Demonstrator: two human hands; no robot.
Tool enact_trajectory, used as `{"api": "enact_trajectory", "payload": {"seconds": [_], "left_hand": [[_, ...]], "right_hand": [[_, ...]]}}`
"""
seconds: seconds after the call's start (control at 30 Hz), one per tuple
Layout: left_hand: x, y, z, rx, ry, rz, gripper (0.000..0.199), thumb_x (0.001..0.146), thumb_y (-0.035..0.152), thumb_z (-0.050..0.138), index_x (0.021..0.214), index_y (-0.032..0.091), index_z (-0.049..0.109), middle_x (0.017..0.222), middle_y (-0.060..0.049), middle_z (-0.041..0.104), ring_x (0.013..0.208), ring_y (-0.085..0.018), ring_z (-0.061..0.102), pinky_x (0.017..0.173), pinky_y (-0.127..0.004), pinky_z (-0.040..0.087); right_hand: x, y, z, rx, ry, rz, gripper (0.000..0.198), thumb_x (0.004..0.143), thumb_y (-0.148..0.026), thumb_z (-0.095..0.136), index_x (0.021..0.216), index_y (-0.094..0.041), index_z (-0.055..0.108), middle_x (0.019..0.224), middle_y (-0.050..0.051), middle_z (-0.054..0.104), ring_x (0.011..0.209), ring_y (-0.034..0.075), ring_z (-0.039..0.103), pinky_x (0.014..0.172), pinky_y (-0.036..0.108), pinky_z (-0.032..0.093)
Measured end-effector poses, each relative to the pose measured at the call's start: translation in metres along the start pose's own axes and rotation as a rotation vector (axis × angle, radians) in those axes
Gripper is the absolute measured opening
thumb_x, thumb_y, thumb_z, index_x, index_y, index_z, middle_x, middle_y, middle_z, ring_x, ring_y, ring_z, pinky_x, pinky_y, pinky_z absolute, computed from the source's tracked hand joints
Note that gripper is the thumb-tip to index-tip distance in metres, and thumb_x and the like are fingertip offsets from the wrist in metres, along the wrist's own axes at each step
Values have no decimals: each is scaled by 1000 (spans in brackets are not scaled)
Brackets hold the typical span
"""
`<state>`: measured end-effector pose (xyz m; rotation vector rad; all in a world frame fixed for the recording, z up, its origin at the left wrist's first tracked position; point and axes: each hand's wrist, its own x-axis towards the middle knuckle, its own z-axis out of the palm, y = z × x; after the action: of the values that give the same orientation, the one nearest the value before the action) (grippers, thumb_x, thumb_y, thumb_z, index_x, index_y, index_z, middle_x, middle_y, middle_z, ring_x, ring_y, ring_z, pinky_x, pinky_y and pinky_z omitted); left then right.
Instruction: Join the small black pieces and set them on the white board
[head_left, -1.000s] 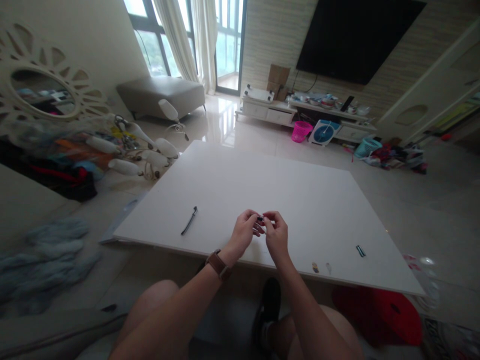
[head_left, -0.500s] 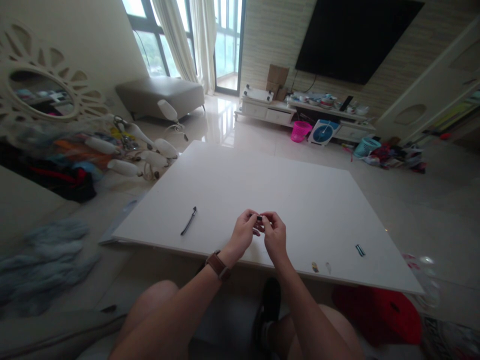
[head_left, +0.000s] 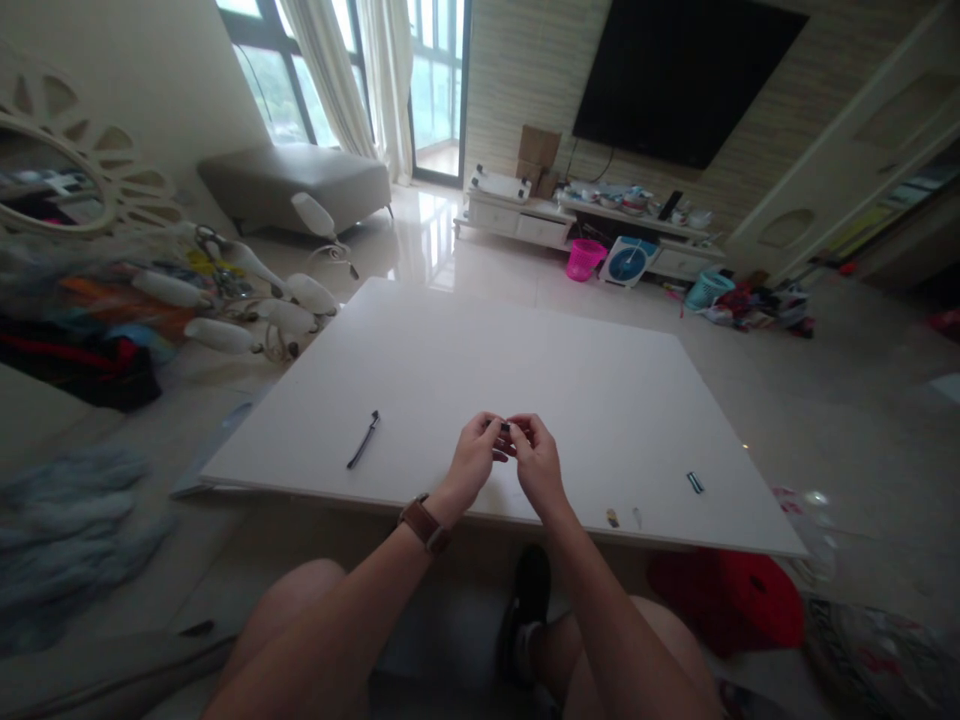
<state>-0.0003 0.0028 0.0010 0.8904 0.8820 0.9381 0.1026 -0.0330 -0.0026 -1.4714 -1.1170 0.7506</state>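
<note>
Just now, the small dark piece [head_left: 505,427] sits between the fingertips of both hands, above the white table [head_left: 525,370]. The left hand [head_left: 474,455] has thumb and fingers pinched on one end of it; the right hand [head_left: 538,465] closes its thumb and fingertips on the other, so the two hands are all but together. Fingers cover most of the piece, and its exact shape is too small to tell.

Compared with half a second ago, the change is slight: the right hand looks a little rolled, its fingers curling farther behind the piece, while the left hand keeps much the same grip. The whole view is also swung somewhat to the right, which slides everything leftward. As I judge it, this is a small adjustment of hold within the same fine two-handed handling; nothing is let go or taken up.

Outward from the hands, a brown-strapped watch [head_left: 425,524] circles the left wrist. A slim dark rod [head_left: 364,440] lies on the table to the left of the left hand, untouched. To the right of the right hand and closer to the body, a small brownish piece [head_left: 613,518] and a pale clear one [head_left: 637,517] lie side by side, apart; farther right lies a dark green strip [head_left: 695,483]. All of these lie where they did.
</note>
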Motion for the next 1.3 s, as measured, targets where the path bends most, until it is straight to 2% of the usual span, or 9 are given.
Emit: {"api": "enact_trajectory", "payload": {"seconds": [0.17, 0.37, 0.43, 0.53, 0.7, 0.87, 0.97, 1.13, 1.3], "left_hand": [[-2, 5, 1, 5, 4, -51, 26, 80, 40, 59, 88, 16, 58, 78, -6, 69, 59, -13, 65, 53, -20, 47], [1, 20, 1, -6, -44, -118, 23, 77, 32, 58, 91, 14, 60, 82, -8, 70, 64, -18, 70, 58, -25, 52], [4, 24, 1, -14, -55, -121, 23, 77, 31, 58, 93, 14, 60, 84, -9, 70, 66, -20, 71, 60, -26, 53], [9, 26, 0, -16, -59, -127, 23, 78, 31, 58, 94, 15, 60, 86, -9, 70, 69, -20, 72, 61, -26, 54], [13, 26, -2, 23, -65, -138, 21, 79, 30, 55, 93, 15, 60, 89, -10, 70, 69, -20, 71, 58, -25, 53], [13, 27, -3, 12, -55, -116, 20, 79, 30, 56, 93, 16, 60, 88, -10, 70, 69, -20, 71, 58, -26, 53], [14, 25, -2, 0, -56, -126, 20, 78, 29, 56, 92, 15, 60, 87, -10, 70, 68, -20, 71, 59, -26, 53], [15, 21, -2, -37, -65, -138, 19, 79, 29, 55, 91, 15, 59, 86, -10, 70, 66, -19, 71, 60, -26, 54], [14, 18, -5, -99, -84, -131, 21, 79, 33, 57, 90, 15, 60, 88, -13, 72, 67, -20, 71, 61, -27, 54]], "right_hand": [[-9, -2, -37, -351, -61, -128, 28, 94, -36, 47, 113, -22, 62, 101, 5, 66, 87, 20, 62, 77, 34, 49], [-9, 14, -148, -756, 53, -84, 22, 90, -37, 53, 102, -22, 65, 105, 5, 67, 88, 20, 63, 81, 37, 50], [0, 30, -192, -915, 54, 27, 23, 90, -38, 52, 98, -22, 66, 101, 5, 68, 82, 19, 63, 78, 35, 51], [7, 68, -250, -1103, 118, 148, 24, 85, -30, 52, 99, -17, 68, 109, 13, 67, 93, 25, 63, 91, 40, 48], [-11, 139, -309, -1176, 184, 286, 45, 76, -20, 53, 119, -10, 64, 134, 22, 58, 124, 33, 52, 104, 45, 42], [-28, 175, -325, -1178, 202, 304, 39, 81, -23, 47, 113, -10, 66, 134, 23, 58, 127, 36, 47, 105, 50, 40], [-33, 177, -320, -1143, 195, 246, 29, 83, -27, 46, 98, -16, 68, 117, 20, 65, 116, 34, 54, 101, 47, 42], [-37, 159, -301, -1014, 243, 184, 12, 77, -28, 50, 75, -23, 61, 85, 13, 68, 84, 30, 61, 83, 46, 48], [-13, 116, -248, -795, 320, 74, 17, 80, -34, 53, 86, -21, 62, 86, 12, 70, 79, 26, 64, 80, 42, 52]]}}
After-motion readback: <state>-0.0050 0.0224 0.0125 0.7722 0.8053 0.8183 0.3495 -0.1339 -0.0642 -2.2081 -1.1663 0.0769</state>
